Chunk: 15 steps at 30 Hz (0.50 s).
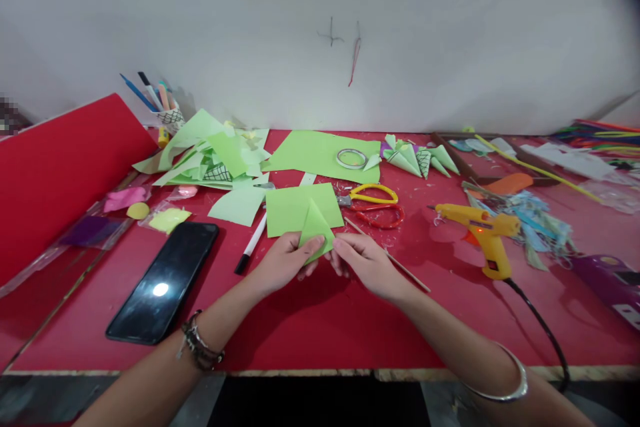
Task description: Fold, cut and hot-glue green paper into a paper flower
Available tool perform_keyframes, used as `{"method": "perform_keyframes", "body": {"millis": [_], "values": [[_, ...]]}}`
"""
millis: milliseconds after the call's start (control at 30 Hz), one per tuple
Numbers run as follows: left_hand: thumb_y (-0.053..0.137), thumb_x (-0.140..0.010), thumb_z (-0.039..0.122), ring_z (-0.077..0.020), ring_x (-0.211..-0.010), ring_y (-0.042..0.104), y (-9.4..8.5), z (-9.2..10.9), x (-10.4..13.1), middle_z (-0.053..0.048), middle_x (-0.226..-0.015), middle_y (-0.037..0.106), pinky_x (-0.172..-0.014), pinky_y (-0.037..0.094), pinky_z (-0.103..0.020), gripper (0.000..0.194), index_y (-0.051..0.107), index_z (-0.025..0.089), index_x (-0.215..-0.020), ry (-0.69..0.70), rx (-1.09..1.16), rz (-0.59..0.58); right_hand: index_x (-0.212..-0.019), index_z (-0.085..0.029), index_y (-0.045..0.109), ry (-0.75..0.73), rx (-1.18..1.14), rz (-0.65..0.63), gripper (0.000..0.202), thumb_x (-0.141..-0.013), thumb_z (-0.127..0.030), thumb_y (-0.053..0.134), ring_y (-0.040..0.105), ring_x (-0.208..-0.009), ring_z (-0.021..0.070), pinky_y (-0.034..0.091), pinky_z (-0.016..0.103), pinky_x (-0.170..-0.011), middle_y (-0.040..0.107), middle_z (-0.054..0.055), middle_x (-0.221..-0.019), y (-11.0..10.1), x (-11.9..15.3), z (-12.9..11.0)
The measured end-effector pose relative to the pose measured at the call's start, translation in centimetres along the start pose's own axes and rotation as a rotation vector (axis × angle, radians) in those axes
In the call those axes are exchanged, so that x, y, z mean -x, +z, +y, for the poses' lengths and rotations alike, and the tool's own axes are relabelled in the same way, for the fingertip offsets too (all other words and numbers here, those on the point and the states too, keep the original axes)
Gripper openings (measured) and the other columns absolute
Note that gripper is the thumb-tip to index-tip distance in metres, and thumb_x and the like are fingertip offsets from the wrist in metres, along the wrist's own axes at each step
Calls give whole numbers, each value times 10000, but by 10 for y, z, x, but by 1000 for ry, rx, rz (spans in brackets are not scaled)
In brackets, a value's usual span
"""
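A small green paper cone (pixel 316 227) points upward between my two hands, low over the red table. My left hand (pixel 286 259) grips its left side, thumb across the front. On the right, my right hand (pixel 361 259) pinches the cone's lower right edge with thumb and fingers. Just behind lies a flat green paper rectangle (pixel 285 210). Scissors (pixel 374 203) with yellow and red handles rest to its right, and a thin wooden stick (pixel 400 267) lies beside my right hand. Left of the rectangle is a white marker (pixel 254 240) with a black cap.
A black phone (pixel 167 287) lies at left, near a large red board (pixel 65 173). Green paper scraps (pixel 200 153) heap at the back. A yellow hot glue gun (pixel 480 227) stands at right, its cord crossing the table edge. Finished paper cones (pixel 405 159) and a tape roll (pixel 351 158) sit behind.
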<state>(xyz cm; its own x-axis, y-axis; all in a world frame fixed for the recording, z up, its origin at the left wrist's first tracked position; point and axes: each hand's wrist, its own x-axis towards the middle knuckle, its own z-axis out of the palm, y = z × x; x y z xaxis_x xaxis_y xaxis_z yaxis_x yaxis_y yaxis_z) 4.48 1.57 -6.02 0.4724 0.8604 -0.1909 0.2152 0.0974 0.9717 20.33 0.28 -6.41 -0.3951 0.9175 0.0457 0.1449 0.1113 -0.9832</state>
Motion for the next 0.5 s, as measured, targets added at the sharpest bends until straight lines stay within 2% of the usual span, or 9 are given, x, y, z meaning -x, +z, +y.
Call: {"method": "perform_keyframes", "body": {"millis": [233,500], "values": [[286,-838,455,-50,-366,390,0,3,1,47,-413,423,-434,339,-185,475,467,137,-536,17,29,17,-517,-163,418,-25,32,-6,363,-835,-329,361,393,-439,56,311,188,-458,417,-40,-462,-1,0,1],[418,-787,427,-34,-369,359,-3,-2,-1,55,-430,424,-400,272,-168,399,442,139,-513,61,-86,-33,-554,-167,435,-23,63,28,330,-833,-326,360,401,-448,64,308,196,-449,428,-35,-482,1,0,1]]}}
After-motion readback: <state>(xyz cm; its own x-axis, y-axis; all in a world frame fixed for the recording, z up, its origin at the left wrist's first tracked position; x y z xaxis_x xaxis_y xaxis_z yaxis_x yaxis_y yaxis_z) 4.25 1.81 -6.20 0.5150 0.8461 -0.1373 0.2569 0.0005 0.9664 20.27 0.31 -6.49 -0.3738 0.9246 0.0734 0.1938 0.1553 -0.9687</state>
